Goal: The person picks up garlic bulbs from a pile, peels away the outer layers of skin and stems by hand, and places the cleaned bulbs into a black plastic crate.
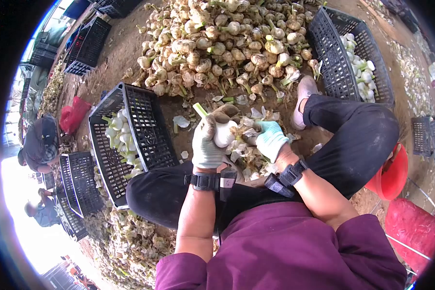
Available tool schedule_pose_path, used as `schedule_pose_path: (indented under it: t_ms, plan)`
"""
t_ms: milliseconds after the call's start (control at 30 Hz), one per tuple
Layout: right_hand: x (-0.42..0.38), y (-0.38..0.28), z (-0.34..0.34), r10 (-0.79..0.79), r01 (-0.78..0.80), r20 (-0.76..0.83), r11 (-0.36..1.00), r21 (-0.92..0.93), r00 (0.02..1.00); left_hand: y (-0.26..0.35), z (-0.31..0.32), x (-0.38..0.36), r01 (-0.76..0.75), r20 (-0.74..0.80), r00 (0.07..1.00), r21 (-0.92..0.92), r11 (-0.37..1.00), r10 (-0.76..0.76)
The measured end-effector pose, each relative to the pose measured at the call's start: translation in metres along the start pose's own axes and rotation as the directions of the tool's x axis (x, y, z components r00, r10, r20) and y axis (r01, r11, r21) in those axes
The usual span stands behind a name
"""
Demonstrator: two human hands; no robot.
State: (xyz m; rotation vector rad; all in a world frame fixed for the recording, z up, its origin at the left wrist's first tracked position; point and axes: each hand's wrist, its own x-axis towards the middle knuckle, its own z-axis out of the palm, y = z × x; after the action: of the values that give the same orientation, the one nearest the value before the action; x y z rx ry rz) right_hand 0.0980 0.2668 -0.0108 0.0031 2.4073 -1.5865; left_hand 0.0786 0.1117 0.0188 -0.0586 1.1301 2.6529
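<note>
My left hand (208, 140), in a white knit glove with soiled fingers, is closed around a white garlic bulb (224, 134). A short green stem (200, 110) sticks up above that hand. Close by on the right, my right hand (269, 139), in a pale glove, has its fingers bent in at the bulb's root side. Something dark shows between those fingers, too unclear to name. Dry peeled skins (246, 133) lie around and below both hands. Beyond them rises a large heap of unpeeled garlic (217, 48).
Black crates with peeled garlic stand at the left (152, 130) and upper right (333, 58). More crates (77, 183) are farther left, near two other people. A red bucket (396, 176) and a red sack (411, 232) sit at the right. My bent legs flank the work area.
</note>
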Motion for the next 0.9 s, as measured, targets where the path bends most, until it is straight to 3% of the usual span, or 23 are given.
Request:
schedule_pose_path:
  t_ms: [33,100,167,200,233,267,300,333,367,400,633,667,700,733,800,833,900]
  plan:
    - [-0.001,0.001,-0.005,-0.004,0.004,-0.002,1.0,-0.002,1.0,0.001,0.001,0.002,-0.003,0.003,1.0,0.0,1.0,0.003]
    - [-0.004,0.005,-0.008,0.096,-0.083,-0.022,0.939,0.334,0.995,0.003,0.001,0.002,-0.01,-0.01,1.0,-0.034,0.999,0.009]
    - [-0.011,-0.026,-0.019,0.075,-0.063,-0.031,0.955,0.288,0.997,0.002,0.0,0.0,-0.007,-0.022,1.0,-0.051,0.999,0.006]
    - [-0.011,-0.033,-0.02,-0.216,0.218,-0.031,0.96,0.176,0.976,-0.001,-0.001,0.001,-0.016,-0.021,1.0,0.014,1.0,0.017]
    - [-0.011,-0.037,-0.019,-0.486,0.485,0.001,0.872,0.066,0.874,-0.002,0.0,0.003,-0.025,-0.017,1.0,0.079,0.997,0.027]
    - [-0.01,-0.041,-0.017,-0.726,0.664,-0.067,0.659,-0.354,0.685,0.001,0.002,0.001,-0.003,0.002,1.0,0.182,0.983,0.002]
    - [-0.012,-0.046,-0.017,-0.725,0.662,-0.068,0.66,-0.355,0.686,0.0,0.002,0.001,-0.001,0.003,1.0,0.181,0.983,0.0]
    - [-0.016,-0.059,-0.021,-0.494,0.472,-0.049,0.852,-0.225,0.868,0.0,0.002,0.0,0.015,0.003,1.0,0.219,0.976,-0.016]
    - [-0.019,-0.066,-0.023,-0.226,0.226,0.009,0.969,-0.101,0.974,0.0,0.003,-0.001,0.031,0.001,0.999,0.256,0.966,-0.032]
    - [-0.019,-0.064,-0.021,-0.149,0.155,-0.043,0.94,0.303,0.988,-0.002,0.006,-0.001,-0.006,0.014,1.0,0.231,0.973,0.002]
    - [-0.018,-0.03,-0.012,-0.197,0.202,-0.073,0.977,0.066,0.978,0.0,0.008,-0.003,0.056,0.007,0.998,0.204,0.977,-0.059]
    - [-0.018,-0.019,-0.008,-0.328,0.286,-0.094,0.908,-0.306,0.94,0.0,0.009,-0.003,0.06,0.014,0.998,0.194,0.979,-0.064]
    - [-0.019,-0.01,-0.006,-0.453,0.314,-0.063,0.705,-0.636,0.889,0.0,0.01,-0.004,0.064,0.022,0.997,0.183,0.981,-0.069]
    - [-0.018,-0.012,-0.007,-0.453,0.314,-0.063,0.705,-0.636,0.89,0.0,0.009,-0.003,0.065,0.021,0.997,0.184,0.981,-0.07]
    - [-0.016,-0.018,-0.013,-0.435,0.402,-0.043,0.862,-0.31,0.899,-0.003,0.005,-0.002,0.004,0.032,0.999,0.258,0.966,-0.013]
    - [-0.018,-0.03,-0.017,-0.436,0.403,-0.044,0.862,-0.309,0.899,-0.003,0.004,-0.002,0.004,0.032,0.999,0.259,0.966,-0.013]
    - [-0.024,-0.056,-0.023,-0.267,0.268,-0.078,0.963,0.003,0.961,-0.005,0.001,-0.001,0.012,0.045,0.999,0.193,0.981,-0.021]
